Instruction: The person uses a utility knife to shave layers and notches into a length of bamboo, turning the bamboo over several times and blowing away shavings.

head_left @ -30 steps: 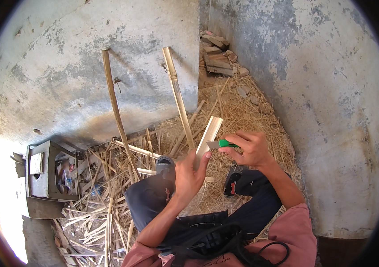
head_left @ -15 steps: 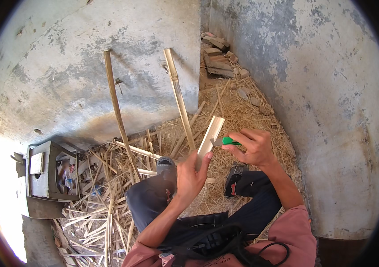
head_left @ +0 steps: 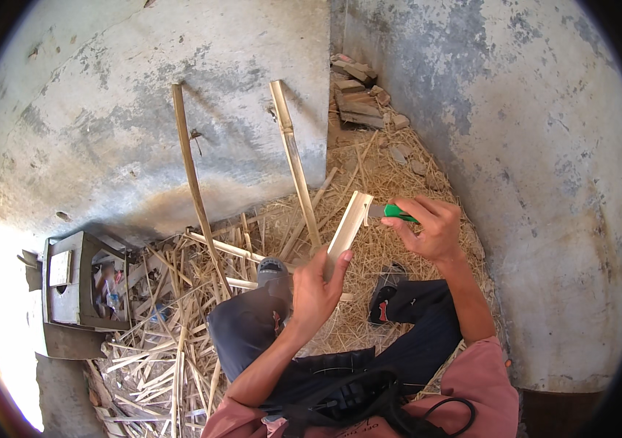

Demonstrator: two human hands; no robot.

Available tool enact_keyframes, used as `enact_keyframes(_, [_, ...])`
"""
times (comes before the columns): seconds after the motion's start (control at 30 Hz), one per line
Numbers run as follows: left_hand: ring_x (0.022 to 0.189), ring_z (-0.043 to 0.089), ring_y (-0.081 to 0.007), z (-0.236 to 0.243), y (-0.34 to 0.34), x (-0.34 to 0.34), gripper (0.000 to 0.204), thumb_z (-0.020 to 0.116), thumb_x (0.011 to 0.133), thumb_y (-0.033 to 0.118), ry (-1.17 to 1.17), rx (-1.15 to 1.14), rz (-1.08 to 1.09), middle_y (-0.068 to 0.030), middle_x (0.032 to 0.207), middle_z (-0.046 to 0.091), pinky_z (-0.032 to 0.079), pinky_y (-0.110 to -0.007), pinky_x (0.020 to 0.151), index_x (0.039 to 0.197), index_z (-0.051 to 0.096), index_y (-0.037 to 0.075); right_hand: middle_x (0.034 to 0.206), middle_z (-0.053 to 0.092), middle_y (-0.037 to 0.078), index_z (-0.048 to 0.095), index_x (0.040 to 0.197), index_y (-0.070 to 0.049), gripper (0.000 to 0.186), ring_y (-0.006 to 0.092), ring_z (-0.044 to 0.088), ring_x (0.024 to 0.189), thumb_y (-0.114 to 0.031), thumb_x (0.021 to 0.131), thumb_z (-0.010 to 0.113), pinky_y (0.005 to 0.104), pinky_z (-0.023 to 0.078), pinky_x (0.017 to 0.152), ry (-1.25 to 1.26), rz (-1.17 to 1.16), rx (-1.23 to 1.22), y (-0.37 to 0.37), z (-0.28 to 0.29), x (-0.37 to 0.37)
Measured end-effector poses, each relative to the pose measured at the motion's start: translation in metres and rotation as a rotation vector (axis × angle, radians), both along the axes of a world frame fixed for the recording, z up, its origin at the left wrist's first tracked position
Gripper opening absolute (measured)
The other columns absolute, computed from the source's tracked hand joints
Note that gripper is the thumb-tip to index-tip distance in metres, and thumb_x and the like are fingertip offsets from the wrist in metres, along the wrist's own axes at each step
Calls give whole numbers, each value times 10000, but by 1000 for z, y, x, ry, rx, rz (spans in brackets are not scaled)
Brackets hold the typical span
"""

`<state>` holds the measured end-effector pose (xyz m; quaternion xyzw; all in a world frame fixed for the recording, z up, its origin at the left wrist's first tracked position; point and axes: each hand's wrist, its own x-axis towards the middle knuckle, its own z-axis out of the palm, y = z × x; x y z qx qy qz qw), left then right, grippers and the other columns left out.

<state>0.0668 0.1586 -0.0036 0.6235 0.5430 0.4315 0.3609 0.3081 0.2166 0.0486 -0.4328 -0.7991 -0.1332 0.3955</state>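
Observation:
My left hand (head_left: 318, 292) is closed around the lower part of a pale split bamboo piece (head_left: 349, 223), which tilts up and to the right. In my right hand (head_left: 431, 226) is a green-handled utility knife (head_left: 399, 212), its fingers wrapped round the handle. The knife's blade points left and meets the right edge of the bamboo near its upper end. A thin pale shaving curls down from that edge beside the blade. The lower end of the bamboo is hidden behind my left hand.
Two long bamboo strips, a brown one (head_left: 193, 175) and a paler one (head_left: 295, 160), lean on the left wall (head_left: 106, 109). Split strips (head_left: 179, 372) litter the floor at left. A wooden box (head_left: 70, 285) stands beyond them. Broken bricks (head_left: 358, 102) lie in the far corner.
My right hand has drawn the knife up and to the right along the bamboo's edge, and a shaving now shows there. The left hand keeps its hold, having shifted barely.

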Motion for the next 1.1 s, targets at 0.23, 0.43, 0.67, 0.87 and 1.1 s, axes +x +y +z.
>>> enact_keyframes(0.23, [521, 518, -136, 7, -1, 0, 377, 715, 1060, 304, 0, 7, -5, -148, 600, 580, 407, -368, 512, 947, 678, -54, 674, 681, -10, 821, 963, -141, 327, 147, 596, 498, -447, 857, 870, 312, 437, 457, 1, 2, 27, 2, 4, 3])
enact_keyframes(0.43, [529, 523, -128, 9, -2, -1, 383, 709, 1064, 318, -15, -12, -8, -143, 604, 586, 409, -366, 510, 956, 683, -49, 691, 706, -18, 826, 965, -139, 329, 131, 595, 505, -449, 864, 869, 304, 440, 463, 33, 24, 44, 6, 5, 2])
enact_keyframes(0.67, [539, 540, -123, 10, -2, -3, 385, 701, 1069, 335, -20, -10, -12, -137, 610, 596, 422, -362, 517, 997, 699, -43, 722, 736, -13, 832, 975, -137, 313, 121, 623, 528, -425, 863, 879, 290, 445, 472, 14, 10, 26, 5, 10, 3])
enact_keyframes(0.87, [557, 547, -126, 11, -1, -5, 396, 698, 1070, 350, -9, -2, -19, -141, 626, 608, 435, -365, 532, 1022, 707, -43, 740, 747, -9, 833, 975, -130, 296, 121, 646, 547, -399, 861, 886, 287, 470, 486, 75, 37, 9, 4, 15, -2])
enact_keyframes(1.1, [567, 514, -111, 10, -1, -6, 404, 696, 1072, 352, -4, -14, -22, -130, 618, 590, 429, -365, 534, 997, 698, -45, 760, 759, 2, 831, 971, -119, 280, 129, 669, 559, -363, 851, 900, 287, 479, 486, 87, 42, -24, 5, 14, -2])
